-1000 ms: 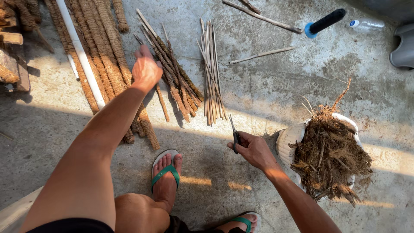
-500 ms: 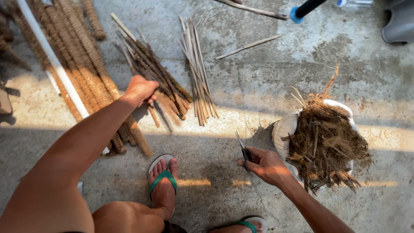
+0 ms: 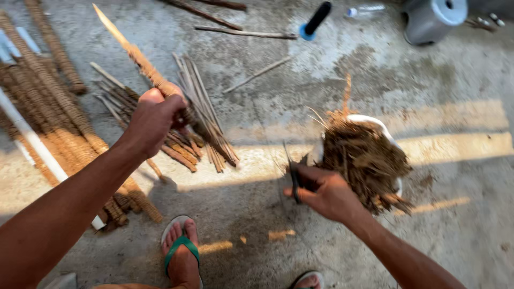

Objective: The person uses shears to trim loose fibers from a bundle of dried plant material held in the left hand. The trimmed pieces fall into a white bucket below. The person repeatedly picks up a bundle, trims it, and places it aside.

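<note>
Head view, looking down at concrete floor. Right hand partly blurred; fingers wrapped round a thin dark blade-like tool, tip up, exact kind hard to make out. Left hand fingers closed tight on a fibre-wrapped stick, pointed bare end tilted up-left, lower end hidden behind the hand. Both forearms cut off by the frame bottom; the foot in a green-strap sandal partly cut too, second sandal barely showing at bottom edge.

Versus half a second ago: left hand was down on the pile of sticks, now it has lifted one stick clear above the loose bare sticks. Right hand about the same spot, same grip on tool.

White bowl right of the right hand, heaped with brown stringy fibre spilling over the rim, touching or nearly touching the knuckles. Wrapped stick bundle lies at left beside a white pipe. Grey bucket-like container top right, contents not visible.
</note>
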